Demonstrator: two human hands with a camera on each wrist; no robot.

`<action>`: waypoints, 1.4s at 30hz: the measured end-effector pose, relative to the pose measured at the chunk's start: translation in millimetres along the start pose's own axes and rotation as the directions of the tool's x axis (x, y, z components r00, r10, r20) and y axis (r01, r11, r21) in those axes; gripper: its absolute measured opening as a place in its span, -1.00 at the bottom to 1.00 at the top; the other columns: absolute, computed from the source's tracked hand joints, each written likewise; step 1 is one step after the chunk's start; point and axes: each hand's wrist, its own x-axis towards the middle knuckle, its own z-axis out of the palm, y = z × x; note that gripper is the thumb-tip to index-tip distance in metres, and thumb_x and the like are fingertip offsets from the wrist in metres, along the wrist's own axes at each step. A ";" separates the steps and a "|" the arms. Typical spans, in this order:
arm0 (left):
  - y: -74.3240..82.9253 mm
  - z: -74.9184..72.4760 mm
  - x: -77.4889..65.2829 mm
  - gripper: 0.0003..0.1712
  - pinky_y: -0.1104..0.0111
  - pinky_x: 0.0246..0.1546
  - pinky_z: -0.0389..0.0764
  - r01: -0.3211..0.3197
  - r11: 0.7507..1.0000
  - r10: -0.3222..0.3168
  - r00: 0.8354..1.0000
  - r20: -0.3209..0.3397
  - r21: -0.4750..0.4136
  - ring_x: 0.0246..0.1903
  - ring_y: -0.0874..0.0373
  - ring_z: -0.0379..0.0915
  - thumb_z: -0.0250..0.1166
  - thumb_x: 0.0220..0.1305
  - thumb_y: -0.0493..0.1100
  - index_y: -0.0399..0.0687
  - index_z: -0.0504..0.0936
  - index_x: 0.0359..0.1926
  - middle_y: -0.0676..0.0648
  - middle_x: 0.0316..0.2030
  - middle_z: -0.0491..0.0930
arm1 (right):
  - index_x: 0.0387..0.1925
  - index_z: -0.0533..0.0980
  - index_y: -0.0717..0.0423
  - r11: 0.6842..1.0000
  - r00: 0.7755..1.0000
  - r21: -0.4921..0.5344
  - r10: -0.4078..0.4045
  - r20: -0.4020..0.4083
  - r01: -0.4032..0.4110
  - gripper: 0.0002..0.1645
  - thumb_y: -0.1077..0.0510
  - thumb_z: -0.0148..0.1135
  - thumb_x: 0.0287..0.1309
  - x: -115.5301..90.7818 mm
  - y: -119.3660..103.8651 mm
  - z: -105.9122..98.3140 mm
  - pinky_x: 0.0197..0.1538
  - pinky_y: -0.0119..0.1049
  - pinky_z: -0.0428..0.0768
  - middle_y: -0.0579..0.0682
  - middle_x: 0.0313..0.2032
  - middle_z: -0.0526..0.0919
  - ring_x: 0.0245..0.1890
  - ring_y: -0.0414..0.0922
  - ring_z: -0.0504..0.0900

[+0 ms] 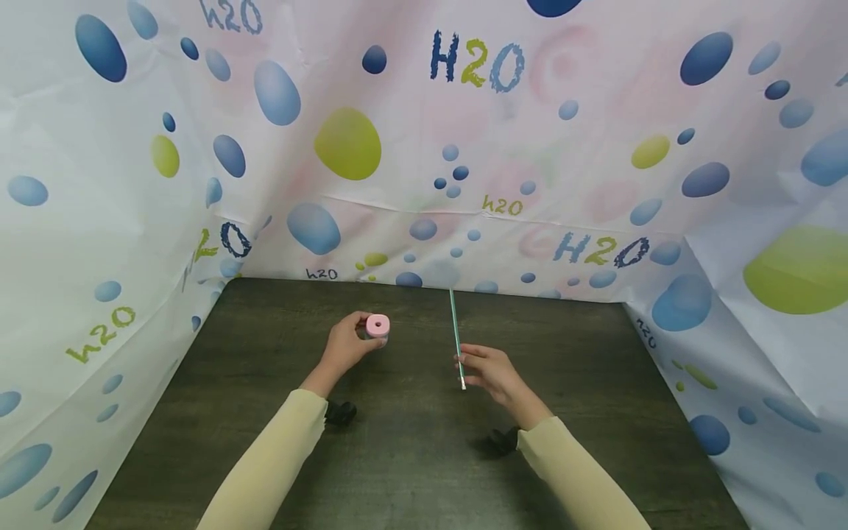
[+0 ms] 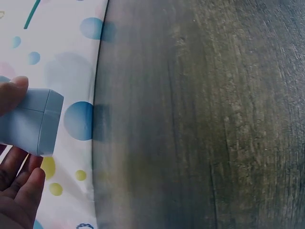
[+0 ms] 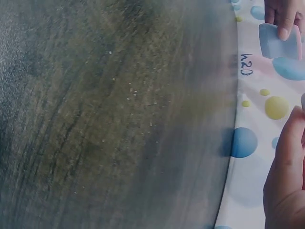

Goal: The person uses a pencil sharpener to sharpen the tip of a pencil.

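Head view, both hands over the dark worktop [image 1: 411, 456]. My left hand [image 1: 344, 347] grasps a small pale blue container with a pink cap [image 1: 377, 326], fingers wrapped round its body; the cap has a hole at its centre and faces up toward the camera. The left wrist view shows the same container [image 2: 33, 121] as a squared, blue-grey block pinched between thumb and fingers.

My right hand [image 1: 493, 372] pinches a thin teal straw [image 1: 456, 335] near its lower, whitish end. The straw's long axis runs almost straight away from me, its far tip pointing toward the bubble-printed backdrop [image 1: 424, 147] and leaning slightly left.

The relation that matters: the container lies to the left of the straw, near but apart, with the cap hole roughly level with the straw's middle. The straw's held end is the one nearer the cap. Neither thing rests on the worktop, as far as I can judge.
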 end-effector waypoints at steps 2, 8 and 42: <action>2.1 -1.0 -0.4 -0.38 -0.04 0.18 0.65 -0.007 1.000 0.007 1.000 -0.002 0.004 0.13 -0.19 0.60 0.52 0.19 -0.23 -0.31 0.54 0.24 -0.32 0.12 0.64 | 0.43 0.31 0.40 1.000 1.000 0.002 -0.004 0.004 0.004 -0.42 0.24 0.08 0.51 -2.3 -2.0 -1.6 0.04 -0.26 0.76 0.38 0.33 0.50 0.16 0.02 0.66; 9.5 -3.2 -1.9 -0.38 -0.04 0.17 0.65 -0.032 0.999 0.032 0.999 -0.006 0.018 0.12 -0.18 0.60 0.53 0.17 -0.22 -0.31 0.55 0.22 -0.31 0.11 0.64 | 0.42 0.31 0.42 1.000 1.000 -0.002 -0.022 0.022 0.022 -0.42 0.24 0.09 0.50 -8.7 -6.4 -5.3 0.06 -0.24 0.76 0.38 0.29 0.52 0.05 -0.10 0.69; 36.8 -16.0 -11.8 -0.35 -0.04 0.24 0.61 -0.085 0.995 0.085 0.996 0.007 0.048 0.13 -0.19 0.56 0.52 0.18 -0.23 -0.33 0.53 0.26 -0.31 0.09 0.60 | 0.43 0.30 0.40 0.992 0.992 -0.099 -0.071 0.102 0.081 -0.37 0.16 0.15 0.48 -44.3 -27.3 -24.8 -0.08 -0.41 0.75 -0.04 0.04 0.75 -0.08 -0.31 0.72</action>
